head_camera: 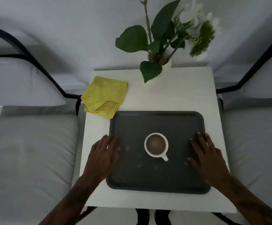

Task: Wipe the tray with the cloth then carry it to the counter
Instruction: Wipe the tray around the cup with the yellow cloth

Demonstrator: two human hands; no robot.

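Observation:
A dark grey tray (pixel 158 120) lies on a small white table (pixel 180 88), with pale crumbs or stains scattered on its floor. A white cup (pixel 156 145) of brown drink stands in the tray's middle, handle toward me. My left hand (pixel 102 153) rests flat over the tray's left rim, fingers spread. My right hand (pixel 208 155) lies flat over the right rim in the same way. Neither hand holds anything. A folded yellow cloth (pixel 104 96) sits on the table's far left corner, its near edge touching the tray's far left corner.
A white vase (pixel 164 62) with green leaves and white flowers stands at the table's far edge. Beds with grey bedding (pixel 28 153) and black metal frames (pixel 39 64) flank the table left and right. A pale wall is behind.

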